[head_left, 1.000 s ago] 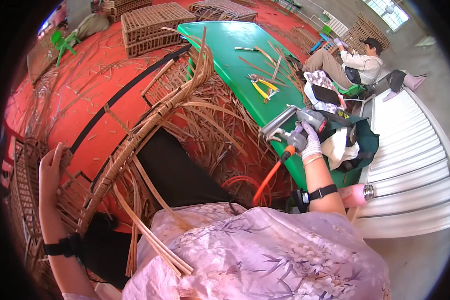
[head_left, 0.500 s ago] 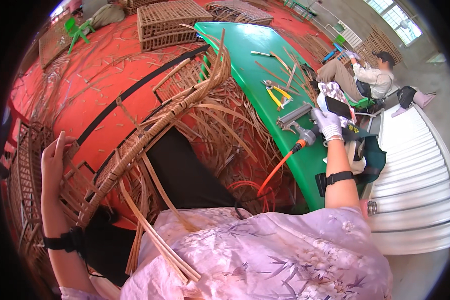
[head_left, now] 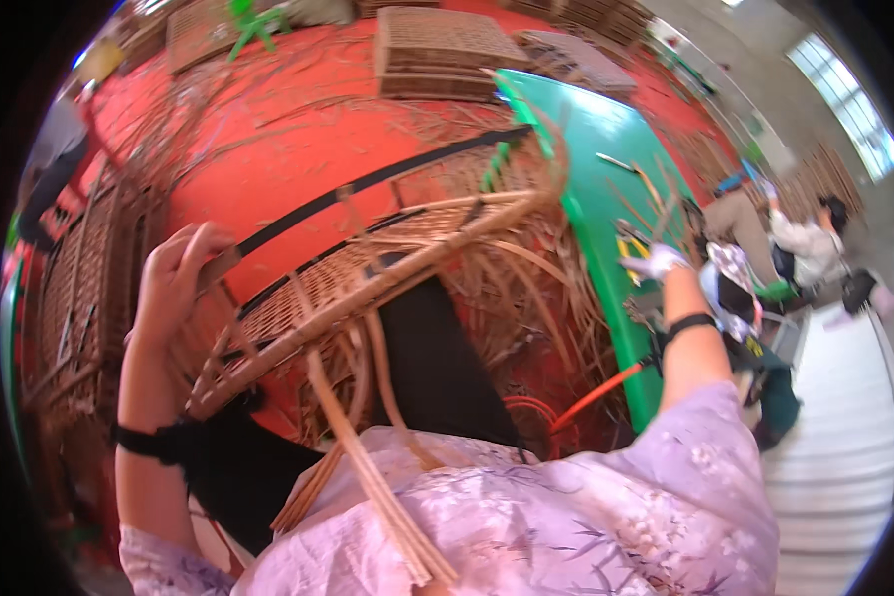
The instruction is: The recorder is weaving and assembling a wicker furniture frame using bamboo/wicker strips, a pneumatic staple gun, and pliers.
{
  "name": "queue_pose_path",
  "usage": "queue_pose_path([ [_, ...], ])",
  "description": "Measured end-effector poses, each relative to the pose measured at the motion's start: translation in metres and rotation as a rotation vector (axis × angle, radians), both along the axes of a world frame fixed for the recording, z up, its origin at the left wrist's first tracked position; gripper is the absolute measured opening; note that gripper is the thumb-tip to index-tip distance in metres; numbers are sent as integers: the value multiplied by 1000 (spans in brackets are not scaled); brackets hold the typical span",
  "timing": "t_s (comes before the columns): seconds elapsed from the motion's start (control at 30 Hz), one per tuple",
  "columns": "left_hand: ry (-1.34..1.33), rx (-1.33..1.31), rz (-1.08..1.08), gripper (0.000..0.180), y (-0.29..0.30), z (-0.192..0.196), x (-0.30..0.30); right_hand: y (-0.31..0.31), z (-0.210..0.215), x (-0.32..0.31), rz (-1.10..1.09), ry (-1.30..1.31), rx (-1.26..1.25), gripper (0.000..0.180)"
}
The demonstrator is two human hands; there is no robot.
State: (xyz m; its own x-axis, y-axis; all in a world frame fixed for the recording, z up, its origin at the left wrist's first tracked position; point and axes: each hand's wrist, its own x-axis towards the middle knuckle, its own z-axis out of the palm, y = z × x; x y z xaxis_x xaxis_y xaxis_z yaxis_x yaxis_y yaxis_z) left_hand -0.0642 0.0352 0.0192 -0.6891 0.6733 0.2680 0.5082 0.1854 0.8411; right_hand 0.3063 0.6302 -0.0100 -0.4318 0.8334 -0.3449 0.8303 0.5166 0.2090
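Observation:
My bare left hand (head_left: 174,283) is closed round the left end of a woven rattan frame (head_left: 368,280), which tilts across my lap with a black strip along its far rail. Long loose cane strips (head_left: 363,467) hang from it over my clothing. My right hand (head_left: 656,263), in a pale glove, is over the green table at the yellow-handled pliers (head_left: 626,244). Motion blur hides whether its fingers grip them. Beside that wrist lies a metal air tool (head_left: 646,310), mostly covered, with an orange hose (head_left: 598,389) running from it.
The green table (head_left: 591,149) stands to the right, with cane strips on it. Woven panels are stacked at the left (head_left: 94,288) and far off (head_left: 447,50). Cane scraps litter the red floor (head_left: 258,149). One person (head_left: 805,238) sits at far right; another (head_left: 58,149) is at far left.
My right hand has left the air tool and moved to the pliers. My left hand's raised fingers have curled over the frame's end. The view has swung left, bringing another person into sight.

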Motion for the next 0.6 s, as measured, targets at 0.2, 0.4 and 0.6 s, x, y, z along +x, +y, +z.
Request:
queue_pose_path([
  [0.2, 55, -51, -18, 35, 12, 5, 1, 3, -2, 21, 80, -4, 140, 68],
  [0.4, 104, 20, -45, 39, 6, 2, 3, 0, 0, 3, -118, 352, 315, 58],
  [0.6, 77, -11, -57, 42, 9, 6, 7, -136, 68, -100, 750, 767, 416, 45],
])
